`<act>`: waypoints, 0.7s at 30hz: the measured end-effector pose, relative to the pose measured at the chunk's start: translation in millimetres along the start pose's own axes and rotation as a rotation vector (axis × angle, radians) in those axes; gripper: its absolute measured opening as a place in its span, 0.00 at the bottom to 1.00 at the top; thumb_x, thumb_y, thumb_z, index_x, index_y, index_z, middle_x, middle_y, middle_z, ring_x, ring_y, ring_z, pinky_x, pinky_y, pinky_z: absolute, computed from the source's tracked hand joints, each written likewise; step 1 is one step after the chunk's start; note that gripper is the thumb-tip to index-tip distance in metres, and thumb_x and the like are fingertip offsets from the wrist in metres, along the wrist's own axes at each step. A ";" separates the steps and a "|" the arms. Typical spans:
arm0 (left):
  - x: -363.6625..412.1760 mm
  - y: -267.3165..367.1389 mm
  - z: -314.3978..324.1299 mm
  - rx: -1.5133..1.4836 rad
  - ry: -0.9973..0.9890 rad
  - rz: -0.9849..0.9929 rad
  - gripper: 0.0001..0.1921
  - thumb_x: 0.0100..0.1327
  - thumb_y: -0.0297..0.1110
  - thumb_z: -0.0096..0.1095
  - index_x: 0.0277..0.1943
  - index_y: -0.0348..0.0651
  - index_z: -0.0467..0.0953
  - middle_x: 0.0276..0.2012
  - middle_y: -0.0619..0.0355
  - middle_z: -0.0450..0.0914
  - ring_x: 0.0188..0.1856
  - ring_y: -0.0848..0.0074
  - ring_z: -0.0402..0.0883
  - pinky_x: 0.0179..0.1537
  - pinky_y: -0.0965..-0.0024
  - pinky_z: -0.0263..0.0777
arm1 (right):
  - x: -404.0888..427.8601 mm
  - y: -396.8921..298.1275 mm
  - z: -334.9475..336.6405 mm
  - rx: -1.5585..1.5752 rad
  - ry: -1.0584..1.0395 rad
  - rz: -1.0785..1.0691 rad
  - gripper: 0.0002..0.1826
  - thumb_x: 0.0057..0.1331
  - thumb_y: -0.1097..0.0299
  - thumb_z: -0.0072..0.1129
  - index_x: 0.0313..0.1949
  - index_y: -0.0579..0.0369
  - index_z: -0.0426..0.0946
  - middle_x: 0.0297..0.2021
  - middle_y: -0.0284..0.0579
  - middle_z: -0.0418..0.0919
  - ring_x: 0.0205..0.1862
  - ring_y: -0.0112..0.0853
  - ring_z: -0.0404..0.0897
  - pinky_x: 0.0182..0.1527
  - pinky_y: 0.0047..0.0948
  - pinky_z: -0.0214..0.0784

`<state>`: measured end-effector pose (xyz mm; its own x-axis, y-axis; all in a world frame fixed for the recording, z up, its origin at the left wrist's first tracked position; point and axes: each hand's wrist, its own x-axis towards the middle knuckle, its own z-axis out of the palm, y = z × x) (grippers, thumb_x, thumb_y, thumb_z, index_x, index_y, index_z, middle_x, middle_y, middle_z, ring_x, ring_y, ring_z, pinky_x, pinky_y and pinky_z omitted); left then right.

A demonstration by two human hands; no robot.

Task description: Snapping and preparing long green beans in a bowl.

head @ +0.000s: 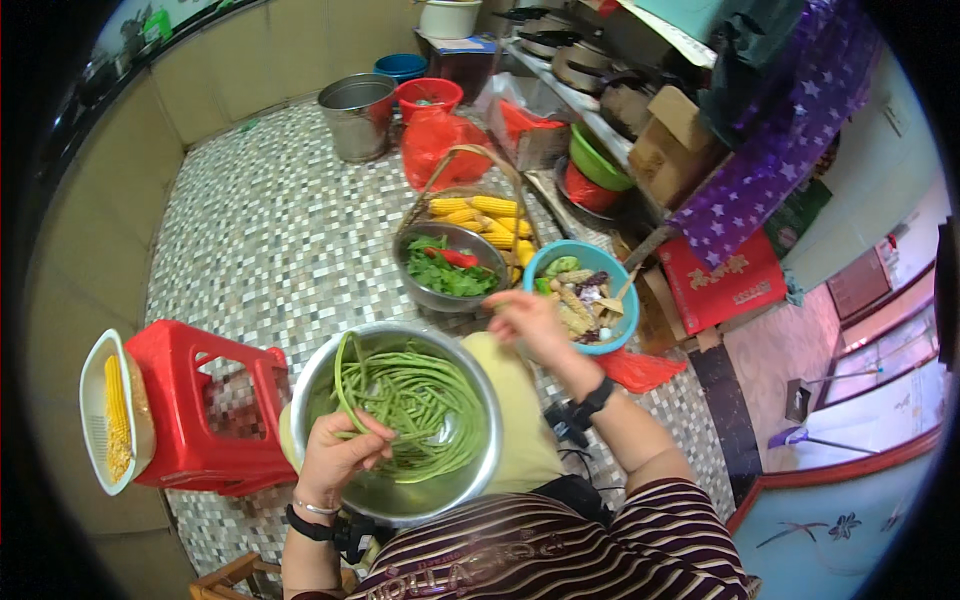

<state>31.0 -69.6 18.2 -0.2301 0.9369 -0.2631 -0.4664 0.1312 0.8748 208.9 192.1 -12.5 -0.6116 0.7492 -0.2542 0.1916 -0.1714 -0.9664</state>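
Observation:
A steel basin (491, 442) on the lap holds many long green beans (420, 405), partly coiled along its wall. Over its left side, my left hand (343, 448) pinches a long bean that loops up above the others. My right hand (531, 324) is raised beyond the basin's right rim, beside a light-blue plastic bucket (634, 315). Its fingers are bent and blurred, so whether a small piece is between them cannot be told. Inside the bucket lie bare corn cobs (576, 307), purple scraps and a wooden-looking spoon (611, 304).
Beyond the basin, a steel bowl (495, 296) of leafy greens sits against a handled basket (517, 180) with yellow corn. Left is a red plastic stool (202, 337) bearing a white strainer (90, 405) with corn. Farther off stand a metal bucket (356, 124) and red plastic bag (442, 154).

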 end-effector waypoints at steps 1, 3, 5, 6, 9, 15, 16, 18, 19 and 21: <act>-0.9 -3.4 -7.8 0.001 0.035 -0.015 0.04 0.56 0.21 0.57 0.35 0.32 0.76 0.23 0.52 0.78 0.17 0.84 0.68 0.18 0.84 0.60 | 3.0 0.8 -19.9 -0.079 0.071 -0.115 0.15 0.56 0.75 0.48 0.43 0.62 0.73 0.25 0.48 0.78 0.24 0.31 0.78 0.29 0.26 0.70; 6.3 -3.7 -8.8 -0.097 0.042 0.011 0.04 0.59 0.23 0.55 0.36 0.33 0.75 0.22 0.53 0.77 0.16 0.85 0.66 0.16 0.85 0.57 | 12.2 12.3 -65.3 -1.030 0.434 -0.314 0.25 0.53 0.68 0.53 0.52 0.62 0.67 0.32 0.58 0.77 0.34 0.49 0.77 0.37 0.43 0.69; 13.7 -4.4 -10.1 -0.172 0.035 0.040 0.04 0.60 0.24 0.54 0.37 0.35 0.74 0.22 0.54 0.77 0.15 0.86 0.65 0.15 0.85 0.55 | -0.3 -6.7 -62.1 -1.164 0.286 -0.156 0.25 0.57 0.67 0.53 0.55 0.59 0.65 0.35 0.54 0.78 0.37 0.42 0.78 0.38 0.37 0.70; 18.2 -4.4 -6.8 -0.194 0.012 0.048 0.04 0.61 0.25 0.54 0.37 0.36 0.74 0.22 0.54 0.76 0.15 0.87 0.64 0.14 0.86 0.54 | -3.4 -14.8 -49.8 -1.159 0.257 -0.171 0.25 0.57 0.67 0.53 0.55 0.59 0.65 0.35 0.54 0.78 0.37 0.42 0.78 0.38 0.37 0.70; 23.2 -3.6 4.2 -0.152 0.030 0.043 0.03 0.62 0.26 0.54 0.38 0.39 0.71 0.22 0.56 0.76 0.14 0.88 0.64 0.14 0.86 0.52 | -20.8 -28.1 7.9 -0.212 -0.419 -0.065 0.16 0.63 0.68 0.48 0.50 0.57 0.69 0.37 0.40 0.78 0.36 0.25 0.77 0.36 0.23 0.67; 25.5 -10.9 7.8 0.044 0.003 0.020 0.04 0.60 0.26 0.58 0.36 0.42 0.70 0.21 0.62 0.74 0.16 0.88 0.64 0.17 0.86 0.55 | -44.1 -11.5 86.6 -0.096 -0.914 0.160 0.12 0.66 0.64 0.42 0.42 0.56 0.72 0.24 0.31 0.70 0.24 0.17 0.66 0.29 0.16 0.60; 22.9 -9.7 6.3 -0.034 0.002 -0.008 0.04 0.60 0.28 0.58 0.35 0.42 0.70 0.19 0.63 0.72 0.15 0.89 0.62 0.17 0.86 0.54 | -45.1 -14.7 88.6 -0.094 -0.927 0.158 0.12 0.66 0.64 0.42 0.42 0.56 0.72 0.24 0.31 0.70 0.24 0.17 0.66 0.29 0.16 0.60; 19.0 -8.1 -1.8 -0.114 0.011 -0.031 0.05 0.60 0.31 0.58 0.35 0.42 0.70 0.17 0.65 0.69 0.15 0.89 0.61 0.17 0.86 0.53 | -50.5 -26.1 86.1 -0.257 -0.984 0.062 0.14 0.66 0.64 0.41 0.42 0.56 0.74 0.21 0.28 0.66 0.22 0.17 0.63 0.27 0.15 0.56; 17.7 -7.9 -8.7 -0.221 0.020 -0.008 0.06 0.61 0.34 0.57 0.35 0.42 0.70 0.16 0.66 0.67 0.14 0.89 0.59 0.16 0.86 0.52 | -52.5 -26.9 82.9 -0.235 -1.021 0.136 0.15 0.67 0.63 0.41 0.42 0.56 0.76 0.21 0.27 0.66 0.24 0.16 0.62 0.28 0.15 0.55; 14.7 -8.3 -16.2 -0.339 0.009 0.046 0.11 0.63 0.41 0.54 0.35 0.41 0.70 0.15 0.66 0.64 0.13 0.88 0.57 0.16 0.86 0.49 | -56.8 -28.9 80.3 -0.185 -1.084 0.135 0.15 0.68 0.62 0.42 0.43 0.56 0.76 0.23 0.27 0.68 0.26 0.16 0.63 0.31 0.16 0.57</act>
<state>17.6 -62.2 0.5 -0.2646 0.9363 -0.2311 -0.7122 -0.0281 0.7014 176.4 103.1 26.8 -0.9076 -0.2413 -0.3436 0.3638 -0.0430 -0.9305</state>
